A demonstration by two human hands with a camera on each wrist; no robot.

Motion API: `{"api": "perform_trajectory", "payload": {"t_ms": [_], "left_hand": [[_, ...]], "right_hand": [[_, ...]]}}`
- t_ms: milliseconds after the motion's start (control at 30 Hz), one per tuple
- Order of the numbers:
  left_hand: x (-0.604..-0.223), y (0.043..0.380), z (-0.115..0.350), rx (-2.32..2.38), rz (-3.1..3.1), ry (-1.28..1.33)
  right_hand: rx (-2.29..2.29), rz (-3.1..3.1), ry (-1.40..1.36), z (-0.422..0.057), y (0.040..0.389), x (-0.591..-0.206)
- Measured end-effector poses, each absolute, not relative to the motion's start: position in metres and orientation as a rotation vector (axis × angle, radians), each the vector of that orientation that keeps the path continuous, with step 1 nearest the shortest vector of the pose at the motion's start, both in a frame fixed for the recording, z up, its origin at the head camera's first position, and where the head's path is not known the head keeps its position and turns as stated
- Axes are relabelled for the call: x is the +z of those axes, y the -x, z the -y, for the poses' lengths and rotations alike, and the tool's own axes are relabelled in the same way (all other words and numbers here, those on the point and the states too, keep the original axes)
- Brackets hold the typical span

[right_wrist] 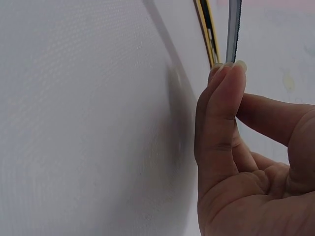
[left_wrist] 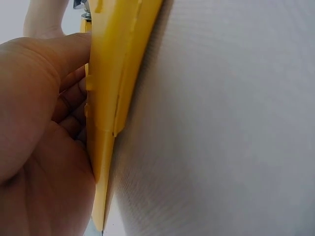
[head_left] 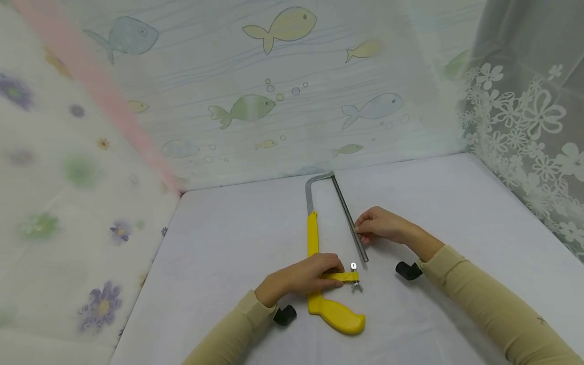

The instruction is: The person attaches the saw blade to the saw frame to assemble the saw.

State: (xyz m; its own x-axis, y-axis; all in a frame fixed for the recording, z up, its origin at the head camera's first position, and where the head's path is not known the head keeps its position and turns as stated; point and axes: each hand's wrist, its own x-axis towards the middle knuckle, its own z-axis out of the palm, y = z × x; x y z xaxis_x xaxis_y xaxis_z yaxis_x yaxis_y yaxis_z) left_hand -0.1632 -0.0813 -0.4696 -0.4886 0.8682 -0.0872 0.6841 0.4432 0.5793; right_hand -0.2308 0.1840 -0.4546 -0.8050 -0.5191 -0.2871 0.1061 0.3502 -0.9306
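Note:
A hacksaw with a yellow handle [head_left: 342,317] and grey bent front frame [head_left: 309,195] lies on the white cloth. My left hand [head_left: 310,274] grips the yellow frame near its short cross arm, which carries a bolt and wing nut [head_left: 357,287]. In the left wrist view the yellow frame [left_wrist: 110,64] rests against palm and fingers. My right hand [head_left: 383,225] pinches the saw blade [head_left: 349,215] between thumb and fingertips. The blade's far end meets the frame tip; its near end is apart from the bolt. Fine teeth show on the blade [right_wrist: 234,29] in the right wrist view.
A white cloth covers the table [head_left: 228,233]. Behind it hangs a fish-print curtain [head_left: 292,116], with a flowered cloth [head_left: 82,203] on the left and a lace-patterned curtain [head_left: 538,121] on the right. Black wrist mounts [head_left: 408,270] sit under both sleeves.

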Motion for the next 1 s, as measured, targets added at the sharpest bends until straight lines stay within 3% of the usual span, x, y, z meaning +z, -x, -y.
{"api": "perform_trajectory", "payload": {"t_ms": [1000], "left_hand": [[-0.472, 0.17, 0.081, 0.722, -2.308, -1.314]], "right_hand": [[-1.532, -2.084, 0.277, -0.171, 0.232, -0.462]]}}
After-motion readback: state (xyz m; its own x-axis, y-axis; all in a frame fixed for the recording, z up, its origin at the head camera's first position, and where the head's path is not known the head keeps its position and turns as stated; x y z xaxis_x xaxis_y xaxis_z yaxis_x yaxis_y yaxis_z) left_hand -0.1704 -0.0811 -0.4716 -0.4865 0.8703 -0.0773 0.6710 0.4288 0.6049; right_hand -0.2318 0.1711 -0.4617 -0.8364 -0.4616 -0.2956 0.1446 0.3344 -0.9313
